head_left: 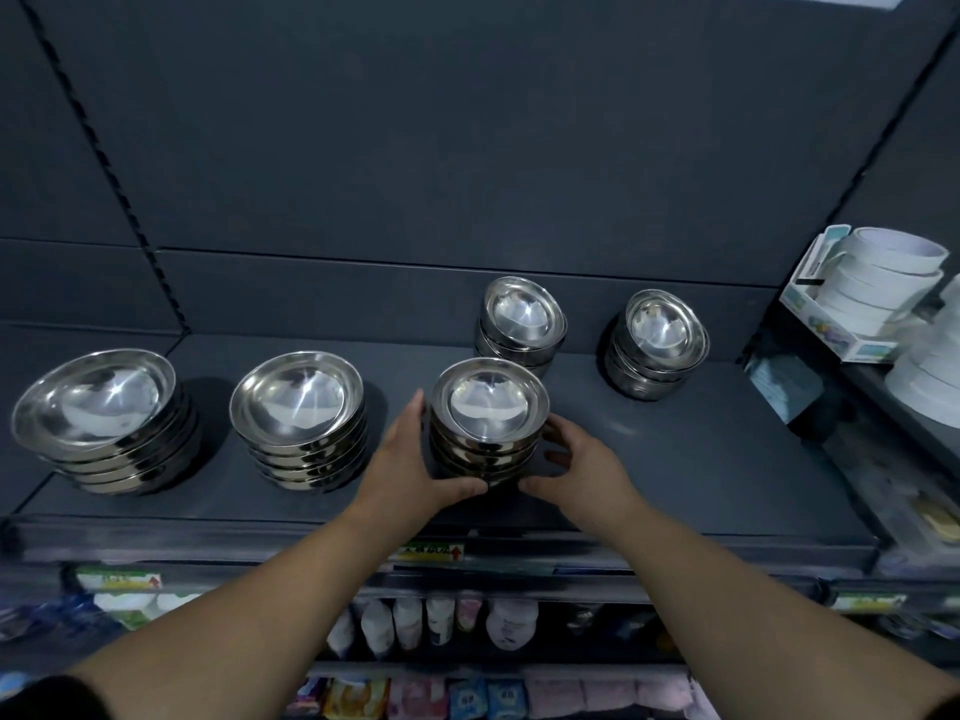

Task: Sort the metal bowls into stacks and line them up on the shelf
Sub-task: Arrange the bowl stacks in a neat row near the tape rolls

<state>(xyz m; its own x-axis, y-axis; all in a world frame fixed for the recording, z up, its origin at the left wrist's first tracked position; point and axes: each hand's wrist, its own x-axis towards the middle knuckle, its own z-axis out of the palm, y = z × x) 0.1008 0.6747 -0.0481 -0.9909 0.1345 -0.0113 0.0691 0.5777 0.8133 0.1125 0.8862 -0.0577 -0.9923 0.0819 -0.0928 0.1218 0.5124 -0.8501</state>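
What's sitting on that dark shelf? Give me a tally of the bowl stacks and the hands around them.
Metal bowl stacks: 5 (far-left stack, next stack, held stack, back-left stack, back-right stack)
Hands around the held stack: 2 (left hand, right hand)
Total: 7

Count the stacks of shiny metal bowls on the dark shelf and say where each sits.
5. Far-left stack; second stack right of it; middle stack cupped between left hand and right hand; back-centre stack behind it; back-right stack farther right. None appears hidden.
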